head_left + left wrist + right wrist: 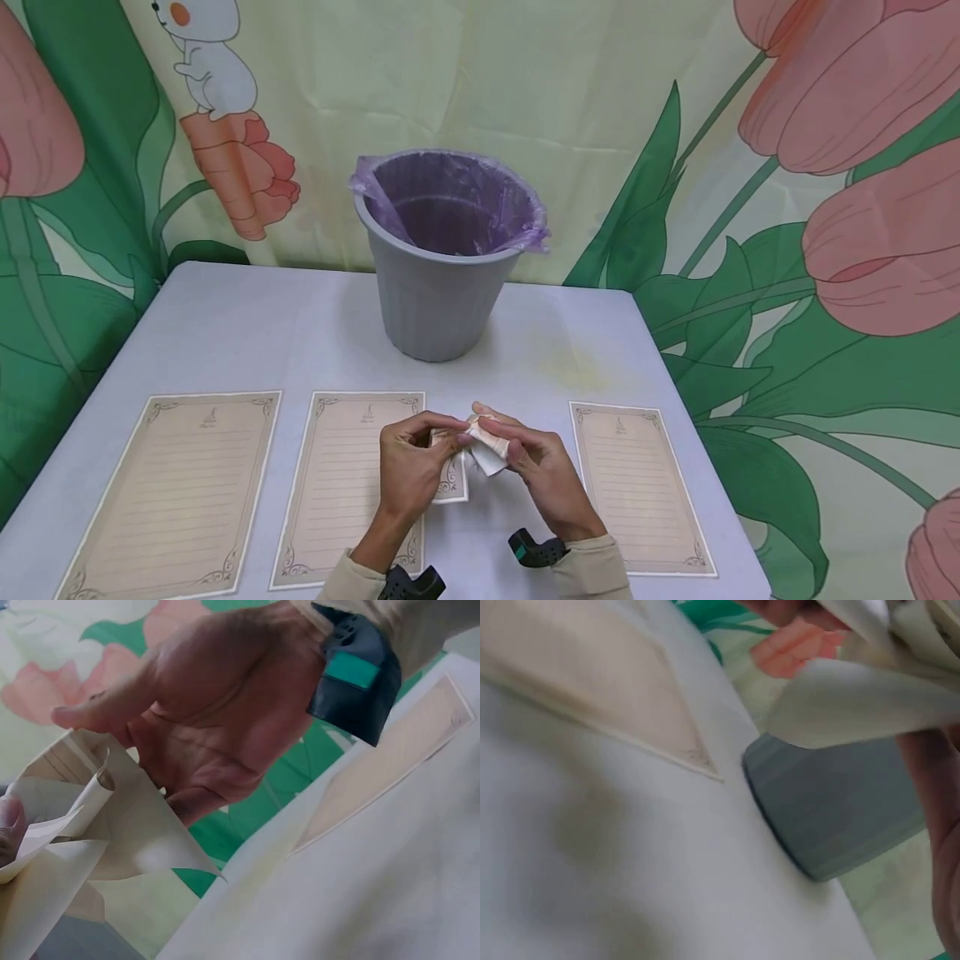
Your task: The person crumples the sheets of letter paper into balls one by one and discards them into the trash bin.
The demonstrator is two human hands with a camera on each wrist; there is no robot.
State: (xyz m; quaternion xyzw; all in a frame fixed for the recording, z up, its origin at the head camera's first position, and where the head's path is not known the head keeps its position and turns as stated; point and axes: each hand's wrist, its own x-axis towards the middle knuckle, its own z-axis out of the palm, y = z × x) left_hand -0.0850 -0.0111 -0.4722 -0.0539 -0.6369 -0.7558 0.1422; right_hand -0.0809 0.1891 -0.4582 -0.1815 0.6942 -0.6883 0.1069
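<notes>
A sheet of letter paper, cream with a printed border, is bunched and partly folded between my two hands above the table. My left hand pinches its left side between thumb and fingers. On the other side my right hand grips the bunched part, thumb below and fingers over the top. A flat bordered corner of the paper hangs under the left hand. The left wrist view shows the folded paper in loose curls, with the right palm turned towards the camera. In the right wrist view a paper flap curls outward.
Lined letter sheets lie flat on the white table: one at left, one at centre partly under the left arm, one at right. A grey bin with a purple liner stands at the back. A floral cloth hangs behind.
</notes>
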